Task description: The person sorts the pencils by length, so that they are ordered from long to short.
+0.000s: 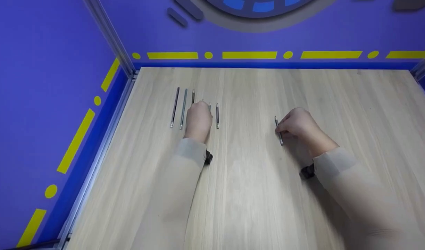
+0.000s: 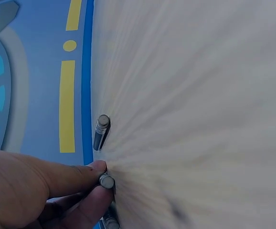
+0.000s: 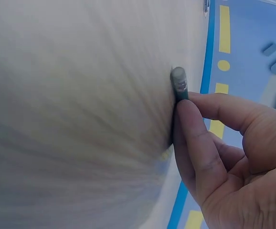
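My left hand [image 1: 199, 119] is over a row of pencils lying side by side. Its thumb and finger pinch one pencil [image 2: 107, 181] close to the eraser end, as the left wrist view shows. To its right lies a short dark pencil [image 1: 217, 116]; to its left are a long dark pencil [image 1: 175, 107], a long grey-green pencil [image 1: 183, 109] and others partly covered by the hand. Farther right, my right hand [image 1: 297, 121] pinches a short dark-green pencil [image 3: 180, 82] between thumb and fingers. That pencil is slightly slanted, close over the table, its eraser end toward me.
The pale wooden table [image 1: 247, 194] runs to a blue back wall [image 1: 254, 41] with yellow markings. On the left stands a blue side panel [image 1: 42, 86] along a metal rail [image 1: 94, 166]. Each wrist wears a black device [image 1: 308, 171].
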Demonstrator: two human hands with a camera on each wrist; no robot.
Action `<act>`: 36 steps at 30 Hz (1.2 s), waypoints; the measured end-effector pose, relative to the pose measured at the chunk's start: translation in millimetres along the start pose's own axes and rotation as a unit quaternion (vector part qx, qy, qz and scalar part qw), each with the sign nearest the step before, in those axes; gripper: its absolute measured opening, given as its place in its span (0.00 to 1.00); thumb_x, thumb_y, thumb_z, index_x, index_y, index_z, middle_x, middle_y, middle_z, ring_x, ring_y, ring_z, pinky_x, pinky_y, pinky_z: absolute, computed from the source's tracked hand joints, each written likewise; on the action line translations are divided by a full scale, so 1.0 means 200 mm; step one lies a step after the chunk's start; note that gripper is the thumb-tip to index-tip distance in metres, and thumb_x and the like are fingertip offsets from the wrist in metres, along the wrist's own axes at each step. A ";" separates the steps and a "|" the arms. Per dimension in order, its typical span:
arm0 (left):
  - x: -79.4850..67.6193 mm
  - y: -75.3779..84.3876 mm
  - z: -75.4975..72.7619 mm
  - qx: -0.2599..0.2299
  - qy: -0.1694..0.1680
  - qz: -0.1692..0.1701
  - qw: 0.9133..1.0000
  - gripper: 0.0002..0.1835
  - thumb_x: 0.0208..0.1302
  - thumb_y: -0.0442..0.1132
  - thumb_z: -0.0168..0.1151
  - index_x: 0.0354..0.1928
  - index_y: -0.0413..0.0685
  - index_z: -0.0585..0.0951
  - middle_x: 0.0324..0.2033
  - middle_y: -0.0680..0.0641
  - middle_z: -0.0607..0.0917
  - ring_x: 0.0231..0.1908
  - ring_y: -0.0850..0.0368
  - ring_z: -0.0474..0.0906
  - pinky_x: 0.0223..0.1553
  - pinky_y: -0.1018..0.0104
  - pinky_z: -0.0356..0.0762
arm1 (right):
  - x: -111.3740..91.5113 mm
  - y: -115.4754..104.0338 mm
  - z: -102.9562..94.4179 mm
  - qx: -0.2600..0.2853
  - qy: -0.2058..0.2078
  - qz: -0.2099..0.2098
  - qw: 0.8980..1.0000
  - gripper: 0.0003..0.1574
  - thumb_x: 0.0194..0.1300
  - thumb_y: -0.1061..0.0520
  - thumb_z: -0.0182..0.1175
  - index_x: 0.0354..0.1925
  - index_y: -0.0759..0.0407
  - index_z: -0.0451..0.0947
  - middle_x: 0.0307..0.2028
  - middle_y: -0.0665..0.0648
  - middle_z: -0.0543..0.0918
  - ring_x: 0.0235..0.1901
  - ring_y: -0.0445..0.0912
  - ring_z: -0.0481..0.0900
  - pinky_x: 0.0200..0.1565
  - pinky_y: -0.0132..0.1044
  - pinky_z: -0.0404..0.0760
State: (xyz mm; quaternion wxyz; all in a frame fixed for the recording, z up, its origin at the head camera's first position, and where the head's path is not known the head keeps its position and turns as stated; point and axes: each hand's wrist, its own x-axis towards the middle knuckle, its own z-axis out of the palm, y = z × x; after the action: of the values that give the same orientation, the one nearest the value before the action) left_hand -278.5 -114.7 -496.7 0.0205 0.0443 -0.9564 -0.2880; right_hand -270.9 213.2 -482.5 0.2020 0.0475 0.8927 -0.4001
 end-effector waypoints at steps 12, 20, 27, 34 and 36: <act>0.01 -0.01 0.02 0.008 -0.005 -0.006 1.000 0.14 0.83 0.30 0.61 0.36 0.40 0.91 0.29 0.44 0.90 0.27 0.56 0.77 0.28 0.64 0.78 | 0.02 0.01 0.01 -0.016 0.001 0.013 1.000 0.16 0.63 0.63 0.80 0.46 0.73 0.92 0.26 0.51 0.92 0.28 0.40 0.89 0.34 0.31 0.88; 0.01 -0.01 0.01 -0.007 -0.006 -0.009 1.000 0.19 0.85 0.30 0.58 0.31 0.44 0.88 0.25 0.46 0.87 0.24 0.58 0.76 0.23 0.67 0.73 | 0.04 0.07 0.00 0.121 -0.019 -0.003 0.992 0.25 0.71 0.63 0.74 0.61 0.78 0.84 0.38 0.50 0.92 0.35 0.38 0.93 0.44 0.32 0.94; 0.01 -0.03 0.00 -0.014 -0.007 -0.012 1.000 0.19 0.83 0.32 0.63 0.26 0.46 0.86 0.22 0.49 0.83 0.23 0.58 0.74 0.24 0.67 0.72 | 0.07 0.06 0.00 0.189 -0.027 -0.018 0.981 0.25 0.77 0.63 0.70 0.63 0.80 0.79 0.36 0.46 0.90 0.36 0.38 0.93 0.48 0.34 0.95; 0.00 -0.02 0.01 -0.018 -0.004 -0.012 1.000 0.25 0.80 0.32 0.66 0.18 0.51 0.76 0.19 0.51 0.79 0.22 0.58 0.70 0.24 0.65 0.71 | 0.09 0.03 0.01 0.262 -0.035 -0.042 0.964 0.19 0.76 0.66 0.68 0.59 0.77 0.80 0.35 0.48 0.92 0.36 0.40 0.94 0.47 0.36 0.95; 0.00 -0.01 0.01 -0.015 -0.001 -0.010 1.000 0.23 0.80 0.32 0.67 0.21 0.48 0.80 0.21 0.49 0.82 0.23 0.57 0.72 0.26 0.65 0.73 | 0.09 0.02 0.01 0.271 -0.037 -0.045 0.961 0.18 0.77 0.66 0.68 0.58 0.76 0.80 0.36 0.48 0.93 0.37 0.41 0.95 0.48 0.36 0.95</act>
State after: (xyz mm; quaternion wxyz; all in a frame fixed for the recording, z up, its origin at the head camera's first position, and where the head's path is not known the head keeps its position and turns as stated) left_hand -277.9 -115.3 -499.9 0.0177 0.0531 -0.9514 -0.3029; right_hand -286.2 214.0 -494.0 0.1961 0.0452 0.7440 -0.6372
